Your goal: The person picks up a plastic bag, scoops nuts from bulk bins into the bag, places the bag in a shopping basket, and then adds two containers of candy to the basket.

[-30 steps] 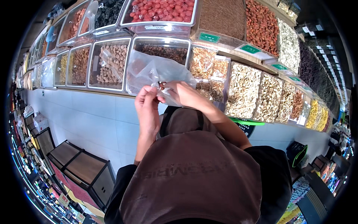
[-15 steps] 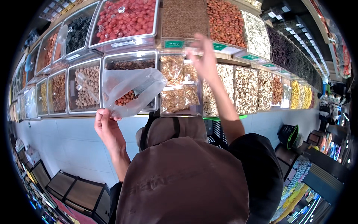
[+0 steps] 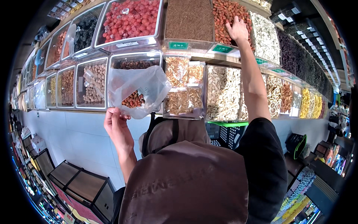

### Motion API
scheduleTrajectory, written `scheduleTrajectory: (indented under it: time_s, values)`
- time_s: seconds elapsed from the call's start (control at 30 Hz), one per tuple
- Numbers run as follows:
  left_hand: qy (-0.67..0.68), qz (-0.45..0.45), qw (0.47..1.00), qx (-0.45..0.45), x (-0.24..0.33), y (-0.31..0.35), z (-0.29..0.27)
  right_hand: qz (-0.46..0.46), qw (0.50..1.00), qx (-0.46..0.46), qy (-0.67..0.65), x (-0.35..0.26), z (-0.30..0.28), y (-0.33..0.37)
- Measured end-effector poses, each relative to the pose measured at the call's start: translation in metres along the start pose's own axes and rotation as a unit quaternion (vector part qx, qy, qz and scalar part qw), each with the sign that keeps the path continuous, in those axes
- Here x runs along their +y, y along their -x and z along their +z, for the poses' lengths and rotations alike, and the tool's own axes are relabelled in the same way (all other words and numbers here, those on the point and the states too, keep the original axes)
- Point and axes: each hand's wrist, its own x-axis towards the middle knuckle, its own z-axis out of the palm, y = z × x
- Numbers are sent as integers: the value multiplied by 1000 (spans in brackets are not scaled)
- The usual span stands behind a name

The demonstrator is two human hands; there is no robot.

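"Where's the plastic bag (image 3: 153,80)?"
"Pinched by my left hand (image 3: 118,125), over a lower bin (image 3: 136,56)."
"And your right hand (image 3: 238,30)?"
"My fingers are spread on the red-brown dried pieces (image 3: 226,10), upper row."

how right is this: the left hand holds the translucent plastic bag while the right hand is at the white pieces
One thing is off: the right hand is at the reddish-brown pieces, as the head view shows. The left hand does hold the translucent plastic bag.
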Motion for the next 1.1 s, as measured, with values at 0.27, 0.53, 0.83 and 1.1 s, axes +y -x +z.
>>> scheduleTrajectory:
  time_s: [0.27, 0.53, 0.83, 1.1]
  values:
    - [2, 13, 1000, 8, 2, 14, -8, 115, 982, -3, -149, 9, -10, -13]
    - [8, 18, 1000, 12, 1, 23, -8, 187, 827, 64, -527, 35, 14, -31]
    - [-8, 7, 1000, -12, 5, 21, 1, 189, 703, -25, -685, 21, -36, -3]
    - [14, -3, 1000, -25, 1, 12, 6, 33, 631, -213, -745, -109, -127, 120]
